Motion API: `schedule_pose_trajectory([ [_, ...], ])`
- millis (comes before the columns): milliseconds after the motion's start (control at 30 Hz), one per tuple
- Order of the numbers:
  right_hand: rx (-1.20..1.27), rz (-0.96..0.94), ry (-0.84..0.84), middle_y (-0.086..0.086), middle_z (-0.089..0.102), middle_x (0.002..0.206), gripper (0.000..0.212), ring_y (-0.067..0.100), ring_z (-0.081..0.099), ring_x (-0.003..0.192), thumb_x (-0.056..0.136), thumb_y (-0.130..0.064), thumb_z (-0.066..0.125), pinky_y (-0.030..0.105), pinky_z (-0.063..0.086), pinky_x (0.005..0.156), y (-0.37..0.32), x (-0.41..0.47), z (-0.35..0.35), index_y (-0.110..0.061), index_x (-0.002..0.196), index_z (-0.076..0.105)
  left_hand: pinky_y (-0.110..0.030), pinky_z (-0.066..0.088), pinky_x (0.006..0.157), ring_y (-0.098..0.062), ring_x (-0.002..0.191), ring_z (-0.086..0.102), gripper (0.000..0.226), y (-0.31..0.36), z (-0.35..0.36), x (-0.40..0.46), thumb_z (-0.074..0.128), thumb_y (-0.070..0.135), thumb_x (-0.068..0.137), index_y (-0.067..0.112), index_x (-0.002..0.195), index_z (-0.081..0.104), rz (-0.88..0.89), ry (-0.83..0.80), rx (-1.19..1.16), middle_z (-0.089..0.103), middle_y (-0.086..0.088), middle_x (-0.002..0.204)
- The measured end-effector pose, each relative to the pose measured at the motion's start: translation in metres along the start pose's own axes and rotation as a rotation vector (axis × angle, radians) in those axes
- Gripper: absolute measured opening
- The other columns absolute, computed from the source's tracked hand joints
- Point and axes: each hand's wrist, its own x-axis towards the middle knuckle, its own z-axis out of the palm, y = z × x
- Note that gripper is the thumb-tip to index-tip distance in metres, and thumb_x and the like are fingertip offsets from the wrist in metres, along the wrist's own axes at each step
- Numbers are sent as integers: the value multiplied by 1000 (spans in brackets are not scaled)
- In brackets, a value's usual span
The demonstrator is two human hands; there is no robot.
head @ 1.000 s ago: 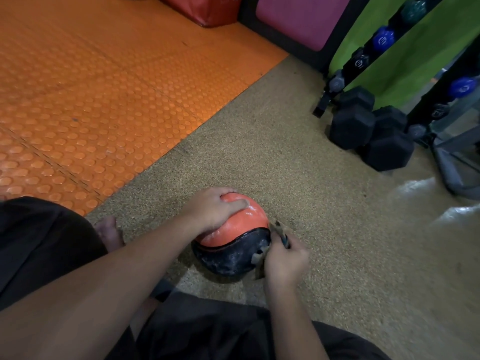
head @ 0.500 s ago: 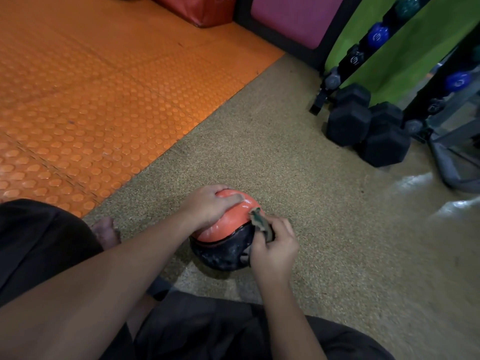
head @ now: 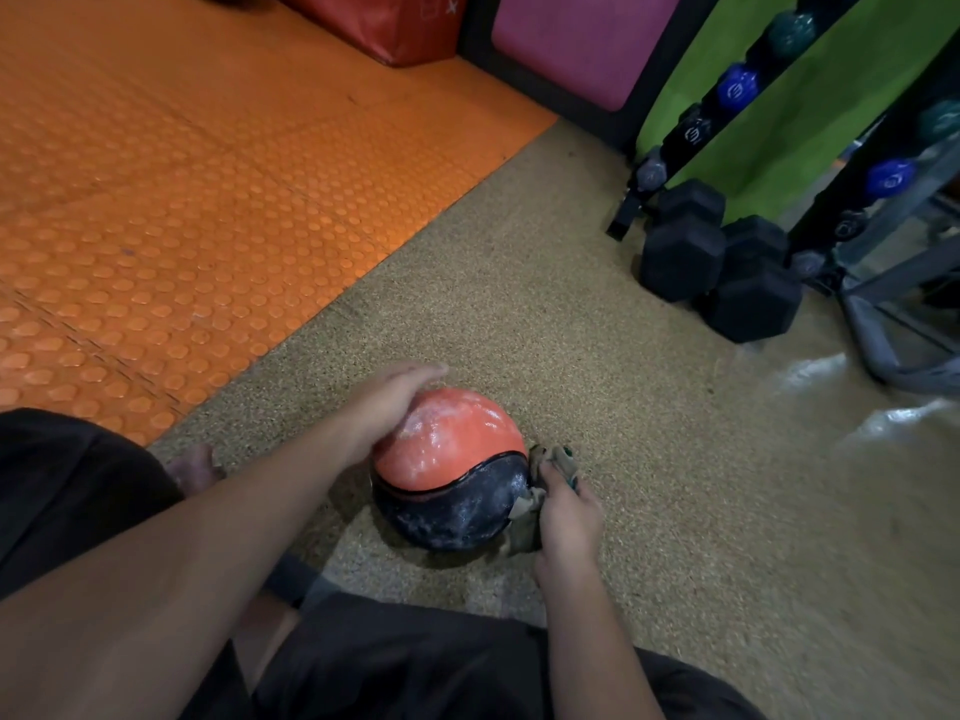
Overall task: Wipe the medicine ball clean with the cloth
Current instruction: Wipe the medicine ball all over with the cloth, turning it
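An orange and black medicine ball (head: 447, 470) with whitish smears sits on the speckled tan floor in front of my legs. My left hand (head: 387, 407) lies on its upper left side, fingers stretched over the orange top. My right hand (head: 566, 517) grips a crumpled greyish-green cloth (head: 543, 480) and holds it against the ball's right side, on the black half. Part of the cloth is hidden inside my fist.
An orange studded mat (head: 182, 200) covers the floor to the left. Black hex dumbbells (head: 727, 272) lie at the right by a rack (head: 701, 132) holding small coloured dumbbells. A red pad (head: 384, 23) and a pink pad (head: 576, 39) stand at the back.
My right hand has moved the cloth from the ball's upper seam down to its right black side. My left hand has slid leftward off the orange top, which now shows more.
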Motion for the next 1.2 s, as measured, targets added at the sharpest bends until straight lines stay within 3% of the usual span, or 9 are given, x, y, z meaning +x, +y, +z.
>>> schedule_pose_trajectory([
  [67, -37, 12, -44, 5, 80, 91, 10, 26, 77, 86, 94, -15, 73, 40, 62, 80, 1, 0, 1, -20, 102, 75, -33, 51, 82, -15, 95, 68, 37, -12, -8, -4, 57, 59, 99, 31, 123, 64, -35, -48, -76, 72, 6, 108],
  [200, -120, -12, -88, 3, 80, 95, 8, 25, 77, 90, 95, -27, 73, 45, 62, 87, 4, 1, 2, -28, 103, 73, -49, 58, 96, -32, 107, 75, 62, -45, 2, -4, 74, 55, 79, 27, 134, 69, -50, -138, -361, 77, -9, 120],
  [533, -49, 211, -149, 13, 80, 99, 13, 35, 76, 96, 101, -25, 64, 56, 59, 92, 6, 2, 6, -20, 107, 74, -34, 56, 71, -24, 90, 72, 24, 0, -3, -9, 68, 56, 94, 35, 106, 70, -233, -226, -81, 75, -5, 105],
  [600, -84, 110, -99, 13, 79, 101, 19, 35, 75, 97, 99, -21, 65, 56, 58, 94, 5, 5, 6, -14, 115, 73, -38, 57, 76, -24, 97, 68, 33, -2, -9, -11, 70, 64, 90, 41, 112, 64, -254, -269, -16, 69, -4, 117],
  [733, -365, -386, -19, 1, 78, 94, 10, 21, 74, 95, 94, -21, 68, 50, 58, 93, 6, -7, 0, -24, 96, 78, -47, 57, 90, -36, 127, 61, 102, -8, -2, -6, 62, 97, 66, 43, 151, 47, -190, -204, 136, 56, -5, 151],
  [867, -818, -1083, -119, -10, 66, 107, 38, -7, 59, 98, 81, -13, 68, 12, 49, 90, 11, -47, -9, -22, 117, 77, -39, 48, 77, -40, 136, 53, 81, -4, -2, -8, 52, 83, 88, 43, 157, 39, -139, -187, 203, 47, -9, 159],
  [933, -961, -1263, -186, -11, 64, 114, 52, -4, 59, 98, 70, -16, 70, 12, 48, 85, 10, -60, -10, -21, 121, 76, -40, 50, 79, -39, 135, 54, 82, -4, -5, -8, 52, 84, 87, 43, 157, 39, -124, -195, 238, 47, -8, 158],
  [1100, -815, -1079, -147, -14, 66, 110, 37, 5, 65, 103, 79, -7, 68, 22, 54, 90, -1, -37, -12, -25, 110, 79, -53, 52, 106, -34, 127, 60, 117, -12, -5, -6, 48, 107, 56, 42, 153, 41, -65, -183, 329, 55, -4, 152],
  [1200, -723, -948, -76, -13, 66, 103, 35, 14, 67, 101, 84, -4, 69, 19, 51, 91, -6, -33, -9, -30, 107, 76, -45, 52, 99, -29, 116, 63, 86, -16, 5, -6, 53, 93, 79, 31, 139, 49, 40, -76, 460, 61, -2, 137],
])
